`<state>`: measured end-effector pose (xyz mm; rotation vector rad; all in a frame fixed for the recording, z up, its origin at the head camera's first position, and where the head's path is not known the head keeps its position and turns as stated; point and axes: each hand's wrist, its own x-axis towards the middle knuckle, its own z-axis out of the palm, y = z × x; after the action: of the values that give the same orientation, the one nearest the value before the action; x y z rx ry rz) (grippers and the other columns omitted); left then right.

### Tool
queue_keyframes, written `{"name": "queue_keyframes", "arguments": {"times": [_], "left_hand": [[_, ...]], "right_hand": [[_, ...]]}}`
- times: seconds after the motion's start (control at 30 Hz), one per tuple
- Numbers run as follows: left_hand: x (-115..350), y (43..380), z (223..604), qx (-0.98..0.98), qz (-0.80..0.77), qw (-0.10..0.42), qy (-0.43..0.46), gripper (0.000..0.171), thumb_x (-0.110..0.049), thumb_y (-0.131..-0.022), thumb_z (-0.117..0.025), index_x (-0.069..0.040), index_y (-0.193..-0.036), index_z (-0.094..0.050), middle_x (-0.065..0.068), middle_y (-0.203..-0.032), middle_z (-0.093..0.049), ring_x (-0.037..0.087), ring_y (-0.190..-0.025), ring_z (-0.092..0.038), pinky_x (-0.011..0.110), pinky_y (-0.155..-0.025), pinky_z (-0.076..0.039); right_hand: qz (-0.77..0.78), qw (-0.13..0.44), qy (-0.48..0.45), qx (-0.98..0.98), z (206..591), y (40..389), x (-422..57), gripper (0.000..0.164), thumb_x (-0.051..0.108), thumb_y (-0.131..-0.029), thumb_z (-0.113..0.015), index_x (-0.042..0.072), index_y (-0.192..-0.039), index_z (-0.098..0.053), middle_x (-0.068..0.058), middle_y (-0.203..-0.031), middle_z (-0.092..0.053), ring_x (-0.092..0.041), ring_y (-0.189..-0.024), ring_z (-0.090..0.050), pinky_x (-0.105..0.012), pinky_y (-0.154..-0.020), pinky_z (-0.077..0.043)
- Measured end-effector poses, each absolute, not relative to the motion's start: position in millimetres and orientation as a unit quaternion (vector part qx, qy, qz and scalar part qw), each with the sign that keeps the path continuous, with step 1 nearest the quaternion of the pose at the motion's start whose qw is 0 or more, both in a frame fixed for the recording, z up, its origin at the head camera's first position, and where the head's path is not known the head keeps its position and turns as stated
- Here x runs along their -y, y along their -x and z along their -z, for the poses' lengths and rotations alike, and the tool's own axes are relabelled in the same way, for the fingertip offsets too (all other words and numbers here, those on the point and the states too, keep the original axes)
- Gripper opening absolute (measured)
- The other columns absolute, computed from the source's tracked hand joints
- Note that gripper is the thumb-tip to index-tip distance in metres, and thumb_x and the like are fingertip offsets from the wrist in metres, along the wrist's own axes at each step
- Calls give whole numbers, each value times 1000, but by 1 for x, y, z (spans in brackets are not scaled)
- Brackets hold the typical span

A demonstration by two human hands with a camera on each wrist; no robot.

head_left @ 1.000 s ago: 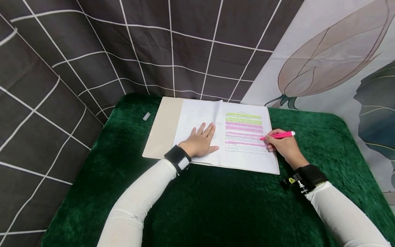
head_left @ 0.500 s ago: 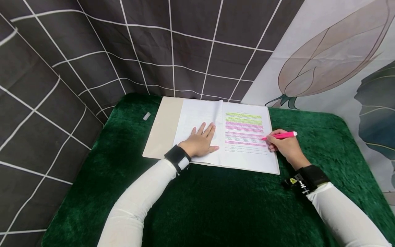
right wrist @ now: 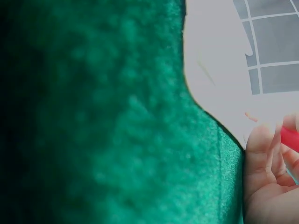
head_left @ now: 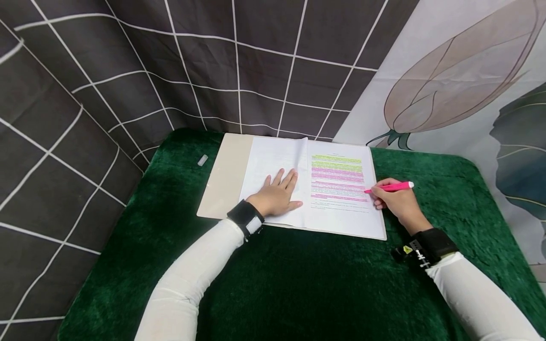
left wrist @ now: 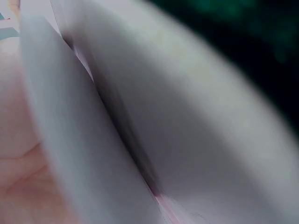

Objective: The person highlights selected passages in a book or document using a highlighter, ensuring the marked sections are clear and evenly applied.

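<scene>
My left hand (head_left: 277, 196) lies flat with spread fingers on the blank-looking left page (head_left: 273, 154) of an open document. In my right hand (head_left: 398, 202) I pinch a pink highlighter (head_left: 395, 186) between thumb and fingers. Its tip is at the right end of a text line on the printed page (head_left: 341, 225), which bears yellow and pink highlighted lines. Up close, the right wrist view shows the highlighter's pink barrel (right wrist: 290, 138) between the fingers. Blurred, curled paper edges (left wrist: 196, 116) fill most of the left wrist view, beside part of the palm (left wrist: 21, 158).
A beige cover (head_left: 226, 166) extends left from under the pages. The document lies on a green plush cloth (head_left: 324, 279). Left of the cover is a small pale oblong piece (head_left: 202, 160). Behind the table hangs a dark curtain (head_left: 264, 61) with white grid lines.
My right hand has slid slightly to the right, carrying the highlighter's tip along toward the end of the text line. The left hand and the document stay in place.
</scene>
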<state>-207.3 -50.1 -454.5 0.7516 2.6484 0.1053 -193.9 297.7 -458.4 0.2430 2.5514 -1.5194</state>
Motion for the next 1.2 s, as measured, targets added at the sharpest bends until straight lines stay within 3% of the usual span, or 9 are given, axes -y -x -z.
{"name": "queue_keyframes", "arguments": {"times": [0.43,0.73,1.2], "left_hand": [[50,207,453,-944,-36,193,-266,86,-61,-98,-30,-9,-156,8,6,-164,12,33,-147,13,59,-118,-5],[47,206,450,-942,-29,194,-271,86,-61,-98,-30,-8,-156,7,7,-164,11,33,-147,12,59,-118,-6],[50,207,451,-943,-33,198,-264,86,-61,-98,-30,-9,-156,8,7,-164,13,33,-147,13,59,-118,-4]], "right_hand": [[546,68,-78,-832,459,194,-299,36,25,-91,-68,-4,-108,-56,4,-75,-70,-9,-57,-63,-19,-54,-57],[637,51,-101,-762,450,191,-302,26,21,-92,-67,1,-105,-57,0,-74,-67,-8,-58,-60,-18,-52,-56],[574,58,-27,-817,437,207,-235,43,41,-88,-68,4,-108,-57,-5,-79,-64,-11,-61,-61,-20,-60,-57]]}}
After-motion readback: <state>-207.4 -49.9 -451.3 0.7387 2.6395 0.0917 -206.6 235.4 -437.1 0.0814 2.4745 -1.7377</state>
